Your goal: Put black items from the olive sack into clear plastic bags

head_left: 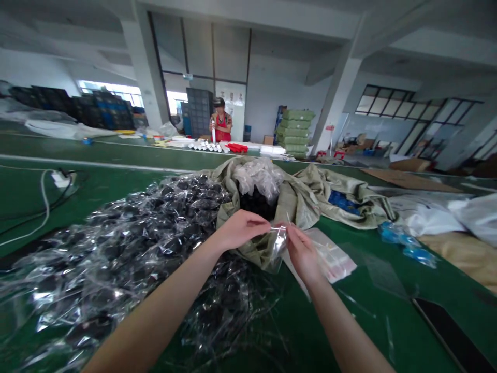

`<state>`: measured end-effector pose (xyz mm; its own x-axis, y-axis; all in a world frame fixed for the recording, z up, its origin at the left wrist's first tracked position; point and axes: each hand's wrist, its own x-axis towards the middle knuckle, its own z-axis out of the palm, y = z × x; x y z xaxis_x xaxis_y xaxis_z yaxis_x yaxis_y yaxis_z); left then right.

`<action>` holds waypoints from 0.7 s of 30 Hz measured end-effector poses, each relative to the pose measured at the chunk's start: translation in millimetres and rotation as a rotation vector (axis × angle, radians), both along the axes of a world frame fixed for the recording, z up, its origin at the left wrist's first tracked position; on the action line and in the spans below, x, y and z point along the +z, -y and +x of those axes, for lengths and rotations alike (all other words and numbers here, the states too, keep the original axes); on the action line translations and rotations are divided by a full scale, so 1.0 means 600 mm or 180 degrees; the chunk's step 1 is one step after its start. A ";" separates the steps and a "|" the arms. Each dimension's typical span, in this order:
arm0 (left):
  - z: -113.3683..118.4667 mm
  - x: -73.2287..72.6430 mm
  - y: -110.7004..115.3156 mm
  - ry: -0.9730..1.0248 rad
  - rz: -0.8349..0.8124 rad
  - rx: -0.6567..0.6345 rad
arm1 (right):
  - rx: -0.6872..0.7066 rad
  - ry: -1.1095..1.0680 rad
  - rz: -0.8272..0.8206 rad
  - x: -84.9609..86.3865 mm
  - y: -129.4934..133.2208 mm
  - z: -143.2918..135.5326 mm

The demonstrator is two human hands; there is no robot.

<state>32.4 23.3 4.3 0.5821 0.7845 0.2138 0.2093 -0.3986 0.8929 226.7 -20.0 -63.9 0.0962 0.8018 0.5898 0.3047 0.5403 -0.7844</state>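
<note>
Two hands: the left hand (245,227) and the right hand (305,252) come close together above the surface (351,298), fingertips pinched on one clear bag (278,242).
Left grip: thumb and fingers closed on the bag's upper left edge.
Right grip: thumb and fingers closed on its upper right side.
Bag: held between the hands, hanging in front of the sack (297,199); glare makes its inside hard to read, so I cannot tell whether it is filled.
Flat bags (334,256): a loose pile on the surface, just beside the right hand and partly behind it.
Sack: olive cloth, mouth spread, black pieces (256,203) inside and crumpled film (258,178) over them.
Heap (166,223): many black pieces in clear wrap, spread from the sack toward the left and near edges.
Second sack (368,199): right of the first, blue pieces (344,202) in its folds.
Blue packets (407,243): toward the right edge.
Dark slab (452,331): at the near right corner.
White cable (46,199): curling at the left edge, up to a white block (62,178).
Beyond the far edge: a person in a red apron (222,128) stands behind white boxes (209,147); green bales (295,129) rise to the right.
</note>
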 end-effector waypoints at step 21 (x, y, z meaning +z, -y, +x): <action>-0.109 -0.002 -0.041 -0.0225 0.1340 0.1368 | -0.0259 0.0552 -0.0691 0.110 -0.034 -0.116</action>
<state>-32.8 48.0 2.9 0.2560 0.8090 0.5292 0.4831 -0.5812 0.6548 157.0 0.2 2.1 0.0782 0.9049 0.4183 0.4797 0.3337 -0.8115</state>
